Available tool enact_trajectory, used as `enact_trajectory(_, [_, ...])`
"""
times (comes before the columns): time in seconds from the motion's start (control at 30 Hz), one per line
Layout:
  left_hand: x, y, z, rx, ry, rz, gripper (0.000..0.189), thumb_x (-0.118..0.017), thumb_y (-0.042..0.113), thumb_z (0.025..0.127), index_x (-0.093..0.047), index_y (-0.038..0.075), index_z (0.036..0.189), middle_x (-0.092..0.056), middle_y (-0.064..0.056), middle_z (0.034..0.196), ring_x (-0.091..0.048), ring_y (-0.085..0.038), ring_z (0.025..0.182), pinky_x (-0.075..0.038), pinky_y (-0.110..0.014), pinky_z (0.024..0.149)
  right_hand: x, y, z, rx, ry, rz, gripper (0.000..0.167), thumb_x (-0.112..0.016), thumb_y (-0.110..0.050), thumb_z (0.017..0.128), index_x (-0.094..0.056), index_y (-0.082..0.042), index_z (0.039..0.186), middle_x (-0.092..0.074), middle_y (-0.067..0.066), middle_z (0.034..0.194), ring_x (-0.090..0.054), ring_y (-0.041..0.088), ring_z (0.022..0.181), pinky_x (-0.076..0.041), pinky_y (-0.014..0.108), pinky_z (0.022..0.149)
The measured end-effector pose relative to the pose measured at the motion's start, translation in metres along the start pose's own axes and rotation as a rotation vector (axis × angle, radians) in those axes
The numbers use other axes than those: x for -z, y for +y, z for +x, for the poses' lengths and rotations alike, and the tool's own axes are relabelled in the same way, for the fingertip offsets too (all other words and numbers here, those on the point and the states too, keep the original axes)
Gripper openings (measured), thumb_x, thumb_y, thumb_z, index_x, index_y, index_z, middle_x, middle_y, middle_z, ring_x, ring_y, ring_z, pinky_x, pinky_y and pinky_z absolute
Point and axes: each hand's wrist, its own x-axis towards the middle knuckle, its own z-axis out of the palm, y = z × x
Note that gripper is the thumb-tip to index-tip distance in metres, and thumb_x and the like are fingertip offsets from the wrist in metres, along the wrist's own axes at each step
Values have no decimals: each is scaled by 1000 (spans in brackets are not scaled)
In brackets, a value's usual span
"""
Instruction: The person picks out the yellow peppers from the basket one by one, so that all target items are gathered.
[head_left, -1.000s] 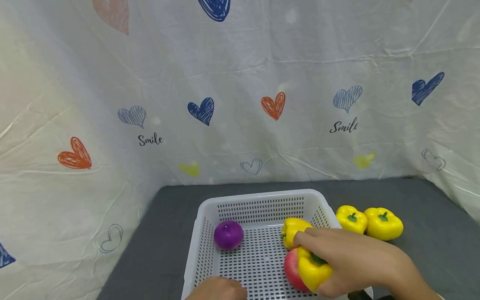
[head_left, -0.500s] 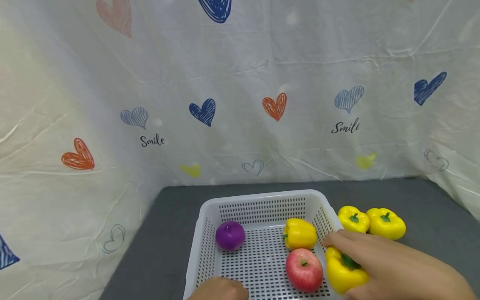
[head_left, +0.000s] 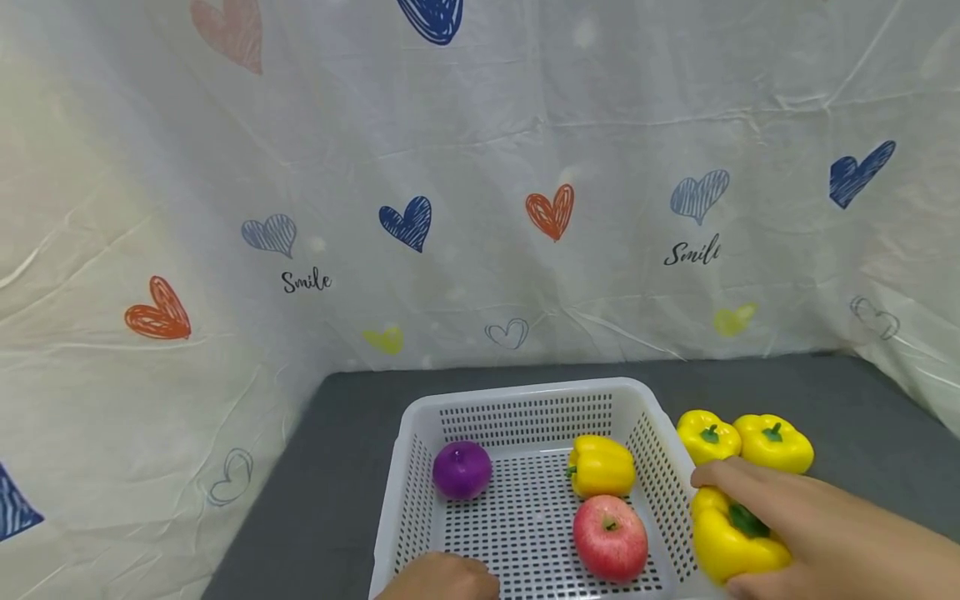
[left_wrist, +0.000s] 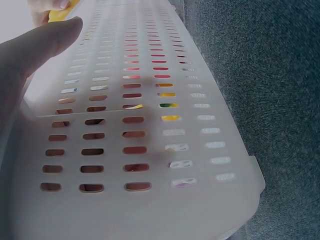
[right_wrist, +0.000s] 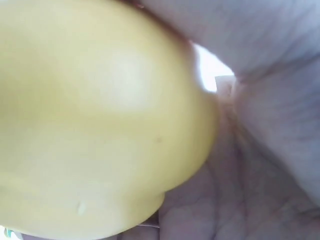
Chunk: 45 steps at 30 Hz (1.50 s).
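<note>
The right hand gripped a yellow pepper beside the right wall of the white basket. The left hand seemed curled over the near rim, its fingers glimpsed only through slots. Inside sat an apple, a second pepper and a round purple vegetable.

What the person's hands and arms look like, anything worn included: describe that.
The left hand and right hand are bare: no glove, ring, marking, strap or cable shows. No sleeve is visible either; the upper arms are out of view.
</note>
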Motion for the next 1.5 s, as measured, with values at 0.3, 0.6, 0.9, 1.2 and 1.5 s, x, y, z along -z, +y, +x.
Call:
enact_trajectory(0.3, [0, 0, 1, 44, -18, -20, 37, -66, 42, 90, -52, 26, 60, -29, 21, 56, -22, 11, 48, -26, -9, 42, 3, 25, -10, 46, 71, -62, 73, -82, -40, 79, -45, -16, 137, -56, -6, 105, -50, 3, 76, -45, 24, 63])
enact_trajectory(0.6, [-1, 0, 0, 40, -9, -8, 38, -67, 42, 90, -50, 26, 60, -28, 21, 56, -21, 10, 48, -25, -9, 41, 3, 44, -15, 109, 208, -222, 77, -85, -42, 75, -45, -14, 134, -56, -2, 102, -46, 0, 78, -45, 23, 62])
enact_trajectory(0.9, [1, 0, 1, 45, -22, 1, 39, -66, 44, 91, -52, 26, 60, -28, 21, 56, -21, 10, 48, -26, -9, 41, -9, 42, 3, -79, 177, -171, 75, -87, -43, 71, -52, -11, 129, -56, -4, 108, -52, 12, 80, -51, 30, 68])
enact_trajectory(1.2, [0, 0, 0, 35, -13, 9, 38, -67, 41, 90, -51, 26, 60, -27, 21, 56, -20, 10, 48, -25, -9, 41, -19, 46, 3, 16, 130, -36, 54, -80, -38, 82, -49, -14, 119, -50, -5, 92, -50, 2, 73, -44, 24, 62])
enact_trajectory(1.5, [-1, 0, 0, 31, -15, -17, 36, -66, 41, 91, -54, 25, 61, -29, 22, 57, -22, 11, 49, -27, -8, 43, -28, 51, 12, 16, 156, -93, 51, -75, -54, 82, -52, -20, 111, -49, -4, 92, -47, 1, 76, -42, 24, 63])
